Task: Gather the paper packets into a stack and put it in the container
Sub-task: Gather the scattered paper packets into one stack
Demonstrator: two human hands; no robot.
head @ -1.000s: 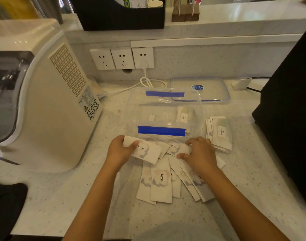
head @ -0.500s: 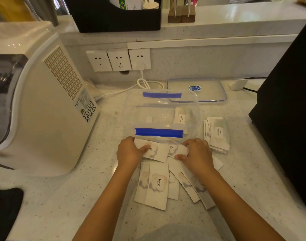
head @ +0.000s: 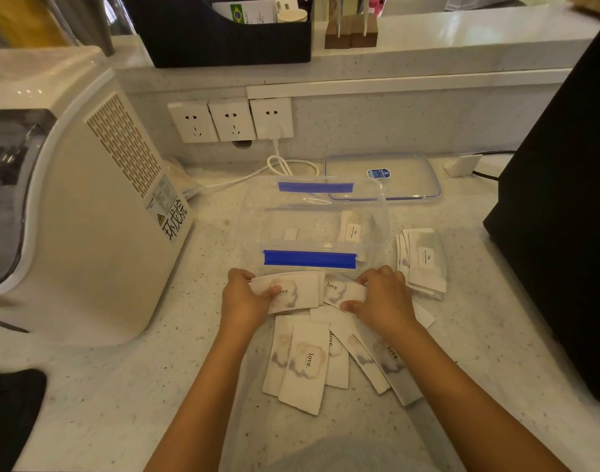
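Paper packet (head: 293, 291), pinched by the left hand (head: 246, 299), has slid toward the one gripped by the right hand (head: 383, 298), just before the container (head: 312, 219); stacking is starting, loose packets (head: 329, 356) remain.

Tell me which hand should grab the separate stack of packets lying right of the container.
Right. The right hand lies just beside that side stack, apart from it, by the container. The left hand is gripping a bundle of packets and would have to cross over.

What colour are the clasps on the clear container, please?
Blue: the near clasp and far clasp both show clearly in the head view.
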